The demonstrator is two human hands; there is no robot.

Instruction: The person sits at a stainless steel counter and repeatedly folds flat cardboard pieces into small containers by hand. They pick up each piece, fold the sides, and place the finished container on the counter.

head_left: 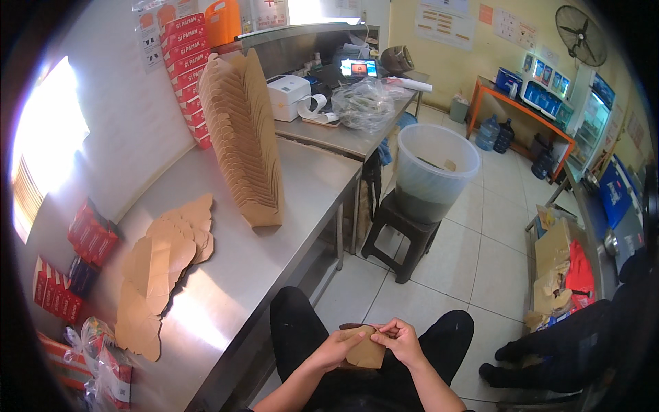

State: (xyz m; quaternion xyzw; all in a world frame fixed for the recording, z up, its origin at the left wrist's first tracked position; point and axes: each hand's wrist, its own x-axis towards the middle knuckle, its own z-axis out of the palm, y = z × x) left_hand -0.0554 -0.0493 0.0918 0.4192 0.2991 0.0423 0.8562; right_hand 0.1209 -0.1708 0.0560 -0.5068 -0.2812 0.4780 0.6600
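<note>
Over my lap I hold a brown cardboard box blank [367,353], partly folded. My left hand [335,349] is closed on its left side, with the thumb lying across the top. The fingers of my right hand [399,340] pinch its upper right edge. On the metal table to my left lie several flat cardboard blanks [161,257], overlapping in a loose row. Beyond them a tall leaning stack of nested, folded cardboard boxes [244,137] stands on the same table. The underside of the piece in my hands is hidden.
The steel table [312,175] runs along my left. Ahead, a translucent bin [436,172] sits on a dark stool [398,237]. Red boxes [185,79] are piled by the wall; a white printer [287,95] and plastic bags [364,103] lie farther back. Another person's dark-clothed legs [549,350] show at right.
</note>
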